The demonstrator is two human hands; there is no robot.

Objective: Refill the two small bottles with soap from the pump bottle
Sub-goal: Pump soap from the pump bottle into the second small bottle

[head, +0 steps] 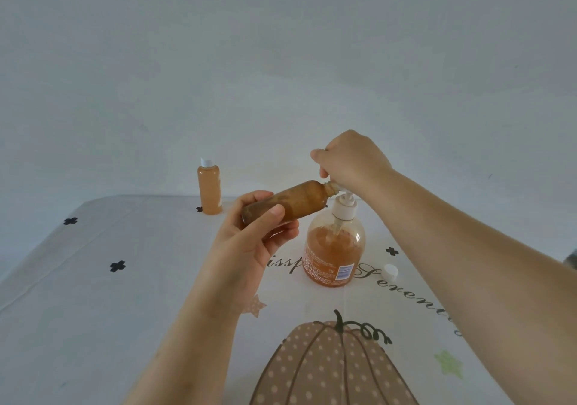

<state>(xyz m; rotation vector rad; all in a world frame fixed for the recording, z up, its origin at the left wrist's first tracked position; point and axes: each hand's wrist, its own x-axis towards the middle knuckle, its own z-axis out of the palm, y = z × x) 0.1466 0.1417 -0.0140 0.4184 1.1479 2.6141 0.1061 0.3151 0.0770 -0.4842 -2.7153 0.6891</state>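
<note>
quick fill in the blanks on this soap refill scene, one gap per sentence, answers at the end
1. The left hand holds the tilted small bottle that has no ____.
2. The right hand grips the head of the ____ bottle.
3. The other small bottle stands at the back with its cap ____.
4. A loose white cap lies on the table to the ____ of the pump bottle.

Missing words: cap; pump; on; right

Single wide-angle head-worn camera looks forward and down over the table [93, 295] toward a pale wall [281, 61], close above the left hand [249, 248] and right hand [352, 161].
</note>
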